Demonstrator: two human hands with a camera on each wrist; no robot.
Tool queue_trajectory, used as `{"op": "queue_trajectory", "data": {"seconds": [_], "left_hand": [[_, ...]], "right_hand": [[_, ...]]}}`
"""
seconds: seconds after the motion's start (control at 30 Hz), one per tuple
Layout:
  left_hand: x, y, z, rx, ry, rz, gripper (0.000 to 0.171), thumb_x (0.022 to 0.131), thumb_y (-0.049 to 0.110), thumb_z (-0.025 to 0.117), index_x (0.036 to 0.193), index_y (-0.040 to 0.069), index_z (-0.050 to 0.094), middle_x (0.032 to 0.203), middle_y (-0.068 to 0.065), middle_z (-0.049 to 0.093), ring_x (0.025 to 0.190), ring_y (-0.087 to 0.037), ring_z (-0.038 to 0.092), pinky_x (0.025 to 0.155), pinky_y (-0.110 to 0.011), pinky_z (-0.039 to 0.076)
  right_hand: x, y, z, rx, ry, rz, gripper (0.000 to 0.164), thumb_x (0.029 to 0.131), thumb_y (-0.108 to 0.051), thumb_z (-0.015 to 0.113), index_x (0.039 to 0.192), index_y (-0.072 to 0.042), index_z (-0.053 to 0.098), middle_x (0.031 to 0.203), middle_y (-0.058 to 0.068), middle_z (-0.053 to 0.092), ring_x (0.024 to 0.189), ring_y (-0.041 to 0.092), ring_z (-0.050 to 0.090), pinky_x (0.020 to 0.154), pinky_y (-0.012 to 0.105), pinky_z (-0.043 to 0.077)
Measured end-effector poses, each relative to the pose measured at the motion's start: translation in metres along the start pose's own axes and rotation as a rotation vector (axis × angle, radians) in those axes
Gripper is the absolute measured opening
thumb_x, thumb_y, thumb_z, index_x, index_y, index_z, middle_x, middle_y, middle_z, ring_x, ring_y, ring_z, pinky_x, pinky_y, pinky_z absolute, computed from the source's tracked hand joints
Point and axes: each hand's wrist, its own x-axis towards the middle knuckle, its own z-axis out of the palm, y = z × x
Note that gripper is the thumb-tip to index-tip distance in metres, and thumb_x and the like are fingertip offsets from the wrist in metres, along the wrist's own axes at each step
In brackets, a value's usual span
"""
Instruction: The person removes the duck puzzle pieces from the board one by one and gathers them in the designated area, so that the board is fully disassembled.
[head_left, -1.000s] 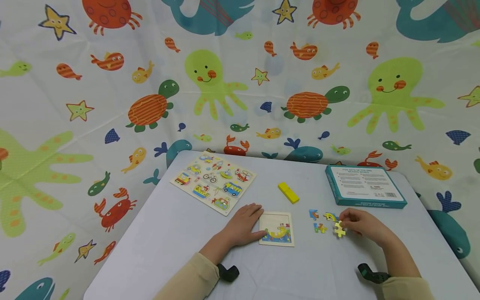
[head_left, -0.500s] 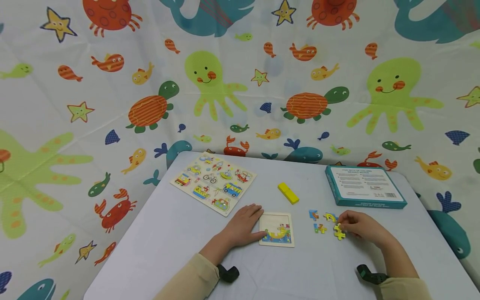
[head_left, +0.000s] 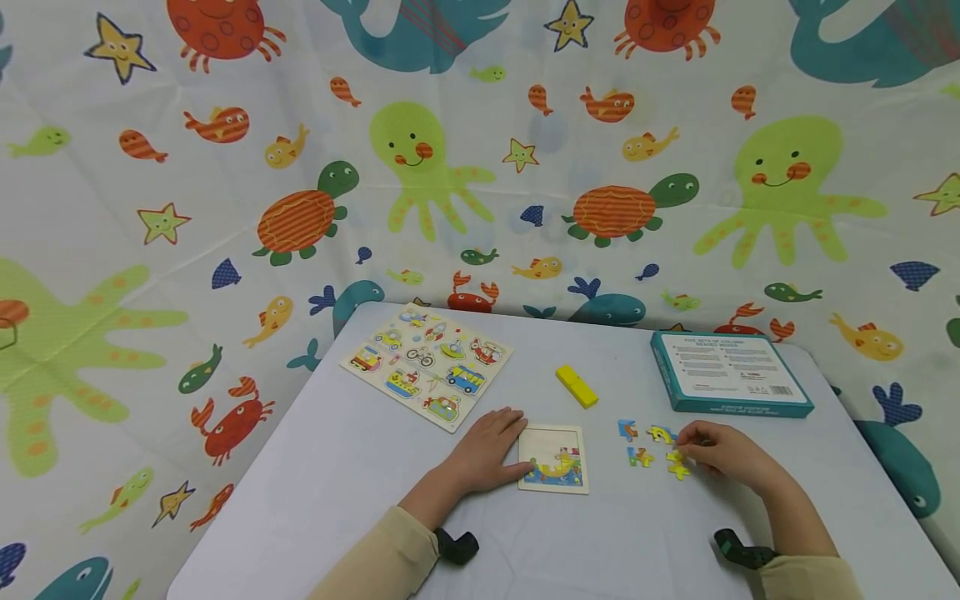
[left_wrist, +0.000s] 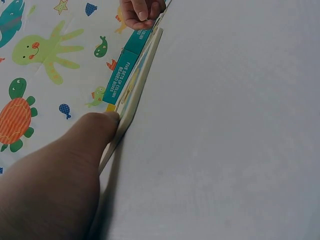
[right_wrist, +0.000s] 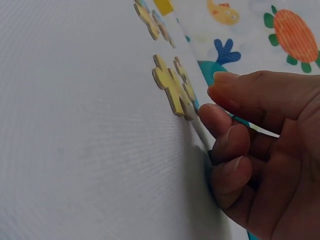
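Note:
A square wooden puzzle tray point(head_left: 551, 439), partly filled with a picture of a yellow shape over blue, lies on the table. My left hand point(head_left: 487, 450) rests along its left side, fingers extended, thumb on its edge. In the left wrist view the thumb point(left_wrist: 95, 131) touches the tray's rim. To the right lie loose jigsaw pieces: a blue and orange one point(head_left: 627, 429), a yellow and blue one point(head_left: 662, 434), a multicoloured one point(head_left: 640, 457) and a yellow one point(head_left: 678, 466). My right hand point(head_left: 723, 452) is beside the yellow piece, loosely curled; thumb and index fingertip look apart, holding nothing.
On the white table point(head_left: 600, 550), a picture board with vehicles point(head_left: 427, 367) lies at the back left. A yellow block point(head_left: 577, 386) sits behind the tray. At the back right is a teal box point(head_left: 731, 372). A sea-animal cloth point(head_left: 465, 192) hangs behind.
The yellow piece has shifted slightly toward the table's front and lies on the table. My right fingers have come away from it. The left hand has stayed in place.

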Motion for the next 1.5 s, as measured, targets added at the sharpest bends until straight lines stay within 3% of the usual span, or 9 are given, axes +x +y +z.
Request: {"op": "queue_trajectory", "data": {"seconds": [0.43,0.67,0.87,1.17,1.33,1.5], "left_hand": [[0.0,0.0,-0.002,0.001,0.0,0.006,0.078,0.094,0.066,0.047,0.154,0.015,0.037,0.159,0.0,0.035,0.151,-0.021,0.026,0.125,-0.039,0.023],[-0.001,0.0,-0.001,-0.011,-0.009,0.004,0.08,0.094,0.068,0.044,0.154,0.016,0.035,0.16,0.001,0.033,0.151,-0.02,0.025,0.125,-0.039,0.023],[-0.002,-0.001,-0.002,-0.016,-0.005,0.02,0.079,0.093,0.068,0.045,0.155,0.019,0.035,0.161,0.0,0.031,0.151,-0.02,0.025,0.125,-0.04,0.023],[-0.002,-0.001,-0.004,-0.057,-0.003,0.142,0.068,0.094,0.068,0.044,0.153,0.035,0.036,0.161,0.001,0.03,0.153,-0.025,0.018,0.125,-0.049,0.016],[-0.002,-0.002,-0.005,-0.074,-0.007,0.233,0.058,0.095,0.067,0.043,0.149,0.046,0.037,0.161,0.002,0.03,0.153,-0.028,0.017,0.124,-0.053,0.017],[-0.002,-0.002,-0.005,-0.081,-0.022,0.277,0.05,0.096,0.064,0.045,0.144,0.053,0.04,0.162,0.004,0.028,0.154,-0.03,0.016,0.123,-0.055,0.018]], "right_hand": [[0.004,-0.022,-0.003,-0.016,-0.031,-0.096,0.028,0.095,-0.031,0.066,0.111,-0.008,0.065,0.098,0.009,0.061,0.072,0.02,0.055,0.058,0.027,0.045],[0.014,-0.049,0.012,0.011,-0.071,-0.117,0.027,0.093,-0.036,0.068,0.108,-0.013,0.066,0.1,0.006,0.061,0.078,0.022,0.056,0.063,0.029,0.049],[0.029,-0.07,0.031,0.023,-0.117,-0.156,0.022,0.094,-0.031,0.068,0.107,-0.014,0.068,0.098,0.006,0.063,0.075,0.023,0.058,0.064,0.031,0.05],[0.041,-0.089,0.057,-0.003,-0.181,-0.181,0.019,0.093,-0.033,0.068,0.107,-0.019,0.07,0.09,0.004,0.062,0.074,0.02,0.057,0.063,0.029,0.047],[0.043,-0.099,0.069,-0.006,-0.201,-0.225,0.021,0.092,-0.029,0.069,0.109,-0.017,0.07,0.093,0.003,0.063,0.072,0.019,0.057,0.062,0.027,0.048],[0.046,-0.103,0.08,0.007,-0.212,-0.228,0.02,0.091,-0.026,0.071,0.109,-0.017,0.071,0.101,0.001,0.064,0.076,0.019,0.057,0.065,0.027,0.05]]}}
